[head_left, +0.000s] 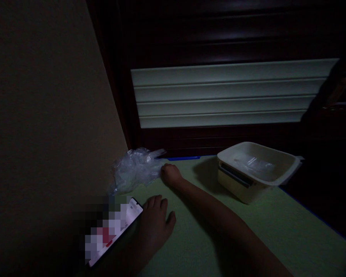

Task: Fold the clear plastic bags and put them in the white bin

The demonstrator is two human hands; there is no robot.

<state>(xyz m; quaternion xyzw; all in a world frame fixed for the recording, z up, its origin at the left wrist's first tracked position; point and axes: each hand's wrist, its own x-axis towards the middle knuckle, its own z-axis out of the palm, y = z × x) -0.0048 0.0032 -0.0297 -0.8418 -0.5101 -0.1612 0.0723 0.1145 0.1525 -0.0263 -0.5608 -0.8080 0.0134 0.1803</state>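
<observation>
The scene is dim, so fine detail is hard to read. Nearest, at about 7 o'clock, the left hand [155,221] lies palm down on the green mat [276,227], fingers loosely spread and flat, thumb out toward 3 o'clock; it holds nothing. Its little-finger side sits just beside, perhaps touching, the top corner of a phone [115,232], which lies at a slant on the mat with its lit screen up and its lower end toward 7 o'clock; the screen is blurred and cannot be read. Farther on, the right forearm comes in from 5 o'clock and crosses the mat toward 11 o'clock, ending in the right hand [170,174] near the middle of the view. This hand is curled, fingers bent under into a loose fist, knuckles up, and it rests against the edge of a crumpled clear bag [135,169]; whether the fingers actually pinch the plastic I cannot tell in this light. The bag lies at about 10 o'clock from the right hand, bunched in the corner where the mat meets the pale wall [46,115]. At 3 o'clock from the right hand, well apart from it, a cream tub [230,181] stands upright on the mat, open at the top, with what looks like thin clear plastic lying inside. Farthest back, at 12 o'clock, dark slats rise behind the mat, with a band of pale slats [225,94] lit across them.
</observation>
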